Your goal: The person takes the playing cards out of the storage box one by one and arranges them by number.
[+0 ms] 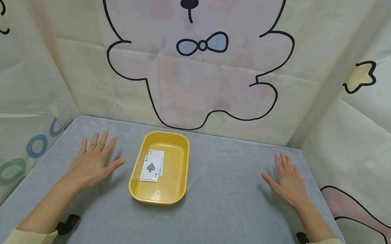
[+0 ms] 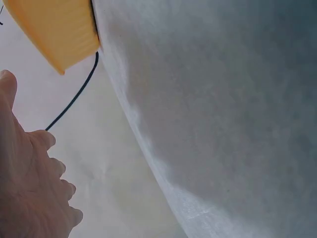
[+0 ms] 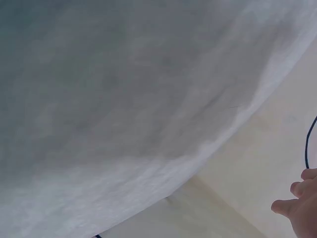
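Note:
A yellow tray [image 1: 176, 165] stands on the table, a little left of centre in the head view. Inside its left half lie a few playing cards [image 1: 151, 167], overlapping, with an ace of spades on top. To the left of the tray, my left hand [image 1: 92, 164] is held palm down with fingers spread and straight, holding nothing. Its thumb points towards the tray [image 2: 54, 29]. Far to the right, my right hand [image 1: 288, 182] has its fingers extended and its thumb out, also without anything in it. Both hands cast shadows on the cloth.
A grey-blue cloth covers the table [image 1: 224, 197]. Light fabric walls with printed drawings, including a large bear [image 1: 191, 81], rise behind it and at both sides. A dark strap piece [image 1: 68, 224] shows at the left wrist, another [image 1: 302, 240] at the right.

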The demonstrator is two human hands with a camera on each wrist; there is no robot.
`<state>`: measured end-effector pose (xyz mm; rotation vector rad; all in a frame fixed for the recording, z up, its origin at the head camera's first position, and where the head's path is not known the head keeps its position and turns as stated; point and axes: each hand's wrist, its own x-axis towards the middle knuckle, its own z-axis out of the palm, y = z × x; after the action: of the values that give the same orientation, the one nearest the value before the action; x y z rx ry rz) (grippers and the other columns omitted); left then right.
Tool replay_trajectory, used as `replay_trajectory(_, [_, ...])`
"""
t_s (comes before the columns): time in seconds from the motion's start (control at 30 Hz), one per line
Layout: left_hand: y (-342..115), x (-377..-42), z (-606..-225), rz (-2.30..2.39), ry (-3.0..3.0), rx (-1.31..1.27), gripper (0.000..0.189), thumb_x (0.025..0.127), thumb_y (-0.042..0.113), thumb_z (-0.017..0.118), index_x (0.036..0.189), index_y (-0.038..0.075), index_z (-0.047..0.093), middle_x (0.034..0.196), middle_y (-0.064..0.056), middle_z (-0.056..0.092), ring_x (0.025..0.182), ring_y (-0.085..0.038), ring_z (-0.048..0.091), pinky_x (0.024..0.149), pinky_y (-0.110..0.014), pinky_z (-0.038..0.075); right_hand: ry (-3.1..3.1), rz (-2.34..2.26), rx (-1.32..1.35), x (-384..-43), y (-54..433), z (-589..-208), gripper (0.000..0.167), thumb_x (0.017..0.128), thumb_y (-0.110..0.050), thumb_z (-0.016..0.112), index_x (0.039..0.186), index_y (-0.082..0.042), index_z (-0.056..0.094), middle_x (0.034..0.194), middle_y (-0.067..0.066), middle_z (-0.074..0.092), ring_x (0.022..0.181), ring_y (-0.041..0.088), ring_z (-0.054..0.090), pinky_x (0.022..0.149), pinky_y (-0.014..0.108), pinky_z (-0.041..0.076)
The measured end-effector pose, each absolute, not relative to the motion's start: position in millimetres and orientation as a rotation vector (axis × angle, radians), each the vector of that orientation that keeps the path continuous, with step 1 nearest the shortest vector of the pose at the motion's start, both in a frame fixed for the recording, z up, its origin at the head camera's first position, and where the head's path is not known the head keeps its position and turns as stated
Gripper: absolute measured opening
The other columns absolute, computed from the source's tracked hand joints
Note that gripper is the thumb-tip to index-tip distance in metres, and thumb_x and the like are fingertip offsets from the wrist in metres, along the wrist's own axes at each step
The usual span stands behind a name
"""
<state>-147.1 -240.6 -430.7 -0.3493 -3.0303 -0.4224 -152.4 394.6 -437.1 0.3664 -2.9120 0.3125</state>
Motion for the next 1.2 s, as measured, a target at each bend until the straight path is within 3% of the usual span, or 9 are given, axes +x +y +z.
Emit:
replay_trajectory(0.6, [-218.2, -130.1, -418.1, -0.426, -3.029, -0.504, 0.094, 0.102, 0.067, 0.05, 0.166, 0.002, 0.025, 0.173, -0.024, 0.004, 0.157, -0.049, 0.001, 0.12, -0.073, 0.002, -2.861, 0.393, 0.456, -158.7, 352.1, -411.0, 0.097, 0.1, -0.053, 0.066, 0.163, 0.007, 0.023, 0.167, 0.032, 0.023, 0.154, 0.049, 0.021, 0.118, 0.068, 0.021])
replay_trajectory(1.2, [-192.7, -111.1, -412.6, -0.498, -3.031, -0.653, 0.096, 0.1, 0.067, 0.056, 0.166, 0.005, 0.024, 0.173, -0.019, 0.018, 0.157, -0.049, 0.012, 0.121, -0.07, 0.009, -2.891, 0.477, 0.543, -168.5, 292.4, -389.4, 0.1, 0.097, -0.054, 0.068, 0.165, 0.001, 0.02, 0.172, 0.023, 0.019, 0.156, 0.044, 0.021, 0.12, 0.066, 0.023])
